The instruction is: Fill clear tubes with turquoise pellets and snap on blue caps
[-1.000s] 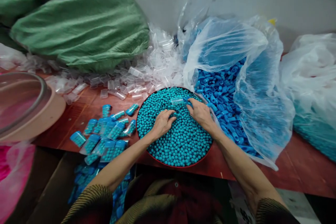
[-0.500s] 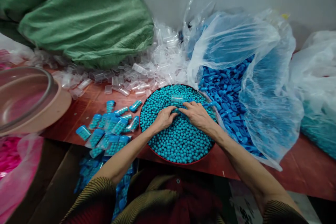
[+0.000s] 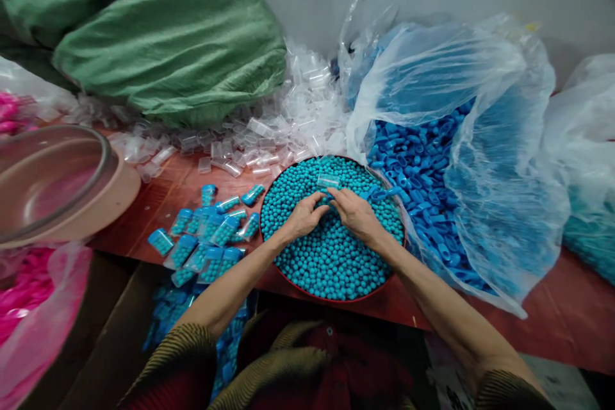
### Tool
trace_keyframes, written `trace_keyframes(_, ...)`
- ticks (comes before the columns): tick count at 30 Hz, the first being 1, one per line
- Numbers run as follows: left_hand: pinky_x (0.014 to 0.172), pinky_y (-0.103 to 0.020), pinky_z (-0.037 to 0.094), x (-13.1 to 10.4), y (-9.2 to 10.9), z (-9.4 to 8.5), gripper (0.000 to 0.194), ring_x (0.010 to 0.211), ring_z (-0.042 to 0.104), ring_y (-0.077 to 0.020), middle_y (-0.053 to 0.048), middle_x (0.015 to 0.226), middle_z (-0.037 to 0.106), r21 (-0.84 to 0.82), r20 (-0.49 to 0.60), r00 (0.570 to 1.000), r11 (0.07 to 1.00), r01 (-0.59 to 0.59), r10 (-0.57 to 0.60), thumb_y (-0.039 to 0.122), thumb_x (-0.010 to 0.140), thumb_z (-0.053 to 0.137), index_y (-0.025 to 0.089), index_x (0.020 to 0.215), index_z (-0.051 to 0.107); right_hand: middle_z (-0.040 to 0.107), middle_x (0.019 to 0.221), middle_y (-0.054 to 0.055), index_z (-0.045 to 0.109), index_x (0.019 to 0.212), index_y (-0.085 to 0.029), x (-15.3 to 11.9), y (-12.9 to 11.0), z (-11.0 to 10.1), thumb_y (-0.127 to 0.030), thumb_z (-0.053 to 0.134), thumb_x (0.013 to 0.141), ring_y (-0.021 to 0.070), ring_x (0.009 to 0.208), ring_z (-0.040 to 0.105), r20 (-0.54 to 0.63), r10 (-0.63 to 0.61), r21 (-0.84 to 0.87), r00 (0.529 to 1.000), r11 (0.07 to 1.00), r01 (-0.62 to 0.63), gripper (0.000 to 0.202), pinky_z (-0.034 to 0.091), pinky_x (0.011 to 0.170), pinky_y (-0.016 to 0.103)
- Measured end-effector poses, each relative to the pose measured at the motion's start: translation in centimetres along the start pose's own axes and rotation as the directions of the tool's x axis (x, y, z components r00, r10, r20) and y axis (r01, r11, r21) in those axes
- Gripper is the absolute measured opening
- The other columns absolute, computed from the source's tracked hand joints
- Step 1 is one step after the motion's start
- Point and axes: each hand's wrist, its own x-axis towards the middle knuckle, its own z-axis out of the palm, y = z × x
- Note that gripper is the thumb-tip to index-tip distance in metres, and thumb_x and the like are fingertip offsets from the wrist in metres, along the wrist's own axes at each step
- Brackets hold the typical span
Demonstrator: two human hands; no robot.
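Observation:
A round red-rimmed tub [image 3: 331, 300] full of small turquoise balls [image 3: 331, 262] stands before me. Over the balls my left hand [image 3: 306, 214] and my right hand [image 3: 356, 214] meet, fingers bent and tips close together. A bit of blue shows between the fingertips; what they pinch is mostly hidden. Just beyond them is a clear plastic tube [image 3: 328, 180]; I cannot tell whether the fingers touch it. Blue caps [image 3: 380, 193] lie on the balls right of my right hand. Filled tubes with blue caps [image 3: 211, 227] are piled left of the tub.
Blue caps [image 3: 418, 157] fill an open plastic bag [image 3: 509, 198] at right. Empty clear tubes [image 3: 298, 115] are heaped behind, beside a green sack [image 3: 177, 45]. At left are a pink basin [image 3: 120, 182] and a bag of pink pieces [image 3: 29, 288]. More filled tubes [image 3: 166, 311] lie below the table edge.
The view has shifted slightly, so the scene sits a little further right. My right hand has drawn its fingers in closer to my left hand. The clear tube keeps its place over the balls.

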Motion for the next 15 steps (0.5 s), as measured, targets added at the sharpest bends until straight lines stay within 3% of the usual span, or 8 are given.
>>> trace_keyframes(3,0.084,-0.03,0.046,0.1,0.0,-0.3,0.02,0.085,0.058,-0.0162,-0.003,0.092,0.064,-0.076,-0.022,0.999,0.996,0.039,-0.041,0.026,0.08,0.05,0.015,0.095,0.059,0.064,0.099,0.01,0.048,0.132,-0.019,-0.8,-0.3,0.8,-0.022,0.034,0.093,0.0222,0.092,0.06,-0.008,-0.033,0.107,0.999,0.994,0.033,0.042,0.05,0.081,0.038)
trace_keyframes(6,0.064,-0.023,0.047,0.1,0.2,-0.9,0.022,0.069,0.053,-0.0109,0.0,0.08,0.059,-0.195,-0.024,0.985,0.968,0.16,-0.168,0.03,0.081,0.051,0.014,0.096,0.057,0.066,0.099,0.01,0.047,0.133,-0.018,-1.3,0.1,0.6,-0.017,0.03,0.092,0.0203,0.089,0.062,0.075,-0.074,0.147,0.994,0.987,0.062,0.045,0.052,0.08,0.036)
trace_keyframes(8,0.054,-0.019,0.043,0.1,0.5,-1.1,0.026,0.061,0.049,-0.0083,0.002,0.076,0.056,-0.26,0.008,0.973,0.939,0.225,-0.231,0.032,0.081,0.051,0.015,0.099,0.056,0.067,0.105,0.009,0.048,0.132,-0.02,-1.1,0.1,-0.1,-0.017,0.032,0.091,0.0201,0.091,0.063,0.07,-0.021,0.09,0.997,0.996,0.014,0.044,0.052,0.079,0.034)
trace_keyframes(12,0.047,-0.016,0.039,-0.1,1.3,-0.8,0.029,0.055,0.046,-0.0062,0.003,0.074,0.054,-0.289,0.08,0.96,0.916,0.279,-0.267,0.03,0.081,0.053,0.015,0.106,0.055,0.068,0.106,0.011,0.058,0.122,-0.019,0.2,-1.0,-1.2,-0.023,0.035,0.092,0.0228,0.093,0.063,-0.124,0.176,-0.112,0.977,0.975,-0.19,0.037,0.05,0.078,0.032)
trace_keyframes(15,0.046,-0.017,0.038,-0.2,1.6,-0.3,0.036,0.055,0.047,-0.0069,0.001,0.078,0.058,-0.301,0.054,0.975,0.927,0.224,-0.218,0.027,0.081,0.054,0.016,0.115,0.054,0.07,0.098,0.013,0.063,0.116,-0.016,0.6,-2.2,-0.9,-0.02,0.034,0.092,0.0234,0.089,0.063,-0.078,0.12,-0.163,0.99,0.978,-0.131,0.037,0.05,0.078,0.033)
